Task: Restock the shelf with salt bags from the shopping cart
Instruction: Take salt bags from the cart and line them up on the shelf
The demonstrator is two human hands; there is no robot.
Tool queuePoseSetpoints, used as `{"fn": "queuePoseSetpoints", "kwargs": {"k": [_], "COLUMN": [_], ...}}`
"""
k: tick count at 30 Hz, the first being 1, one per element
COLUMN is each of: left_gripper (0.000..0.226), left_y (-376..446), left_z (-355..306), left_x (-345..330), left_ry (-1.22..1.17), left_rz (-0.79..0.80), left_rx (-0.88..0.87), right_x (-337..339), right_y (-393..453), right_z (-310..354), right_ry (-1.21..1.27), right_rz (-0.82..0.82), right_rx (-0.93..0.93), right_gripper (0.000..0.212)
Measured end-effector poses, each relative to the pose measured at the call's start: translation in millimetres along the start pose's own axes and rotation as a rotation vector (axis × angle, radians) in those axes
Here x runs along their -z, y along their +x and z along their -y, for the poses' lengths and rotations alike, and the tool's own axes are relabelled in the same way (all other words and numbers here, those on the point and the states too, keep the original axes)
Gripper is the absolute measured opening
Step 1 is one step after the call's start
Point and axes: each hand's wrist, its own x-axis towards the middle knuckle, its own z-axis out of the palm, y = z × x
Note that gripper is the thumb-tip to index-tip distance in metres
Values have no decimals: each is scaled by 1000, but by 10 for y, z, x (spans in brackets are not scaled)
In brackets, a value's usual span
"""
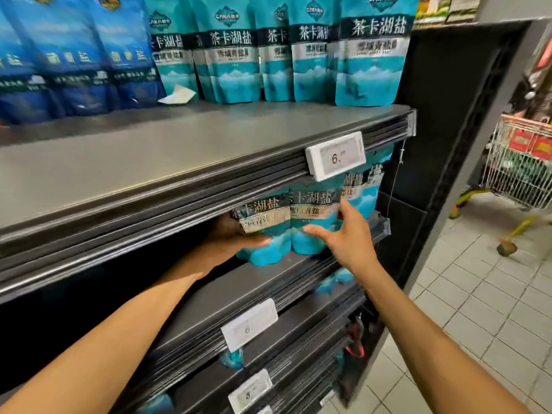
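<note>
- Grey metal shelving (185, 150) fills most of the view, several tiers deep; the top tier's front half is bare, with teal bags (370, 55) and blue bags (74, 55) standing along its back.
- Wire cart (519, 168) stands well apart on the tiled floor at far right; what it holds is too blurred to make out, so I cannot tell how many bags are left in it.
- Second tier (277, 270) is where the work is: two teal salt bags stand upright near its front edge, more teal bags behind them to the right, and dark unfilled space to the left.
- Left bag (263, 234) is gripped by the left hand (236, 234), thumb across its front and fingers hidden behind it.
- Right bag (313, 213) has the right hand (343, 231) spread flat against its front and side, fingers straight, pressing rather than grasping.
- Price tag (336, 158) clips to the tier edge just above the bags.
- Judgement: restocking looks part done; this tier needs more bags leftward, and the top tier's front also seems unfilled.
</note>
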Motion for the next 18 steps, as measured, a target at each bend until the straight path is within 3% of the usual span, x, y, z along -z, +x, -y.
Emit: {"fn": "queuePoseSetpoints", "kwargs": {"k": [3,8,14,18], "left_gripper": [46,54,49,49], "left_y": [9,155,279,305], "left_z": [71,32,69,88], "left_x": [27,-128,-350,-321], "left_ry": [51,-3,59,40], "left_rz": [92,156,59,95], "left_rx": [8,-29,-2,47], "right_x": [-9,33,134,153], "right_y": [-13,51,75,83], "right_z": [-33,-60,-189,-239], "right_ry": [-167,-154,-164,-202], "right_rz": [-46,-114,-140,-96], "right_rx": [30,67,83,60], "right_gripper": [62,51,46,37]}}
